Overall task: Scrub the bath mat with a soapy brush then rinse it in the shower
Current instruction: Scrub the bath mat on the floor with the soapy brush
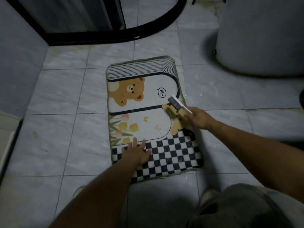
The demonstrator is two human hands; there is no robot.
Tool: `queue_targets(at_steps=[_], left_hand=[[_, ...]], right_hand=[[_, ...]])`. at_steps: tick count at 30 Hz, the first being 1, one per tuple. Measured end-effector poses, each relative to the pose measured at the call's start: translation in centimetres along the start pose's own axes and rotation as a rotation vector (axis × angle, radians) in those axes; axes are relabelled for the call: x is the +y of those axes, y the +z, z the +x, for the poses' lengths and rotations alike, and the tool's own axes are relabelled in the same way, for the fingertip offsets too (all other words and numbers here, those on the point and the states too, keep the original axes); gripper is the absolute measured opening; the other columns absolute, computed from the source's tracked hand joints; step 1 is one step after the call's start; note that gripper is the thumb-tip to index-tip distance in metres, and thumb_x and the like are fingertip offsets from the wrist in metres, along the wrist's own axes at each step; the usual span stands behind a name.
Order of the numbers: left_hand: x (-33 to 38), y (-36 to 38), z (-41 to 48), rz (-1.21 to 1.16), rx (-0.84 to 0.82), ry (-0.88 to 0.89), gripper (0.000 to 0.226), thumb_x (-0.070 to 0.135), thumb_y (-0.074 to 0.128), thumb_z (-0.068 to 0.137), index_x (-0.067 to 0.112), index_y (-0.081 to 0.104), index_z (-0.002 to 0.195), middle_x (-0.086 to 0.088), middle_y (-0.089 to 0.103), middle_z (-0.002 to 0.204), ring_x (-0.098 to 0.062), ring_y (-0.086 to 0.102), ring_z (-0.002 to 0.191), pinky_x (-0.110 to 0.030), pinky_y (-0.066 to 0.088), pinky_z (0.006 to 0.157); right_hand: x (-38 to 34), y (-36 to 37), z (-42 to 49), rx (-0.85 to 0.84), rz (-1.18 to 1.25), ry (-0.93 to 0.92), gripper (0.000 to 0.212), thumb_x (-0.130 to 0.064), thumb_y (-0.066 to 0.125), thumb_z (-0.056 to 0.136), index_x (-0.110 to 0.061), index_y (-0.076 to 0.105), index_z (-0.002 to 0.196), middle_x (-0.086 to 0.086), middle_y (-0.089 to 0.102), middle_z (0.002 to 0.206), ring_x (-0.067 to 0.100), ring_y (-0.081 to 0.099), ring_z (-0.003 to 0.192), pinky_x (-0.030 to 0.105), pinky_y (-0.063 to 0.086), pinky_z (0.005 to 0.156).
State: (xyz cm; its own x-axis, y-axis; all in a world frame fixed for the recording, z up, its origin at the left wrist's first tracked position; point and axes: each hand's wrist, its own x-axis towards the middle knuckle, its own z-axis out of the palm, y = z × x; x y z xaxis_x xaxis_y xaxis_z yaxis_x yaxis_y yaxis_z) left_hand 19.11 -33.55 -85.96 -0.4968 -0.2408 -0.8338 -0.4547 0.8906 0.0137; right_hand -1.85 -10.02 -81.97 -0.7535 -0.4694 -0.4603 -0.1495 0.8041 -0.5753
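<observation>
The bath mat (148, 102) lies flat on the tiled floor, printed with a brown bear, yellow flowers, a "Hi~" bubble and a black-and-white checkered band at its near end. My left hand (137, 153) rests flat on the checkered band near the mat's left edge, fingers spread. My right hand (197, 119) grips a white-backed scrub brush (176, 103) by its handle. The brush head sits over the mat's right edge, beside the speech bubble. I cannot tell whether the bristles touch the mat.
The black curved threshold of the shower (131, 32) runs along the far side, with a glass door behind it. A large white toilet base (259, 40) stands at the right. Grey marble tiles (65, 96) surround the mat. My knee (243, 206) is at the bottom right.
</observation>
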Motion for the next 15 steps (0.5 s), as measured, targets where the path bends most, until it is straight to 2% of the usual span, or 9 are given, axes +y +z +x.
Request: queue_targets(at_steps=[3, 7, 9, 11, 13, 15], left_hand=[[-0.3, -0.4, -0.1, 0.078, -0.034, 0.044, 0.075, 0.067, 0.029, 0.101, 0.037, 0.002, 0.163, -0.003, -0.012, 0.171, -0.033, 0.006, 0.157, -0.059, 0.012, 0.124], [-1.6, 1.7, -3.1, 0.095, 0.032, 0.112, 0.072, 0.061, 0.037, 0.1, 0.035, 0.013, 0.163, -0.003, -0.001, 0.172, -0.035, 0.018, 0.153, -0.056, 0.024, 0.121], [-2.1, 2.2, -5.2, 0.089, 0.095, 0.115, 0.072, 0.06, 0.038, 0.1, 0.034, 0.014, 0.162, -0.003, 0.002, 0.172, -0.033, 0.019, 0.153, -0.055, 0.023, 0.122], [-2.5, 1.9, -6.8, 0.074, 0.114, 0.1, 0.071, 0.057, 0.038, 0.101, 0.034, 0.012, 0.163, -0.003, 0.002, 0.172, -0.032, 0.017, 0.154, -0.054, 0.022, 0.122], [-2.8, 0.8, -8.7, 0.052, 0.155, 0.088, 0.07, 0.054, 0.039, 0.101, 0.034, 0.013, 0.163, -0.003, 0.003, 0.172, -0.031, 0.018, 0.154, -0.052, 0.023, 0.122], [-3.1, -0.7, -10.3, 0.03, 0.218, 0.111, 0.069, 0.053, 0.04, 0.1, 0.033, 0.017, 0.162, -0.003, 0.006, 0.171, -0.03, 0.02, 0.153, -0.05, 0.025, 0.122]], right_hand=[[-0.4, -1.6, -2.3, 0.102, 0.076, -0.004, 0.032, -0.028, 0.044, 0.11, -0.019, 0.062, 0.135, -0.002, 0.059, 0.115, 0.019, 0.056, 0.104, 0.031, 0.04, 0.086], [1.0, -0.5, -6.6, 0.085, 0.101, 0.069, 0.032, -0.028, 0.047, 0.109, -0.018, 0.064, 0.134, 0.003, 0.066, 0.111, 0.025, 0.064, 0.099, 0.037, 0.05, 0.089], [1.0, 0.0, -8.7, 0.043, 0.11, 0.093, 0.03, -0.023, 0.048, 0.108, -0.015, 0.066, 0.13, 0.005, 0.07, 0.106, 0.021, 0.065, 0.088, 0.036, 0.053, 0.084], [0.5, 0.1, -10.8, 0.014, 0.135, 0.096, 0.029, -0.023, 0.048, 0.108, -0.015, 0.066, 0.129, 0.001, 0.07, 0.096, 0.015, 0.065, 0.078, 0.028, 0.054, 0.072], [-0.9, -0.7, -13.2, 0.014, 0.169, 0.096, 0.026, -0.026, 0.047, 0.109, -0.02, 0.065, 0.128, 0.001, 0.071, 0.096, 0.016, 0.069, 0.08, 0.024, 0.053, 0.066], [-2.3, -2.2, -15.3, 0.02, 0.202, 0.097, 0.023, -0.027, 0.046, 0.109, -0.027, 0.061, 0.126, 0.004, 0.073, 0.097, 0.02, 0.072, 0.084, 0.025, 0.055, 0.067]])
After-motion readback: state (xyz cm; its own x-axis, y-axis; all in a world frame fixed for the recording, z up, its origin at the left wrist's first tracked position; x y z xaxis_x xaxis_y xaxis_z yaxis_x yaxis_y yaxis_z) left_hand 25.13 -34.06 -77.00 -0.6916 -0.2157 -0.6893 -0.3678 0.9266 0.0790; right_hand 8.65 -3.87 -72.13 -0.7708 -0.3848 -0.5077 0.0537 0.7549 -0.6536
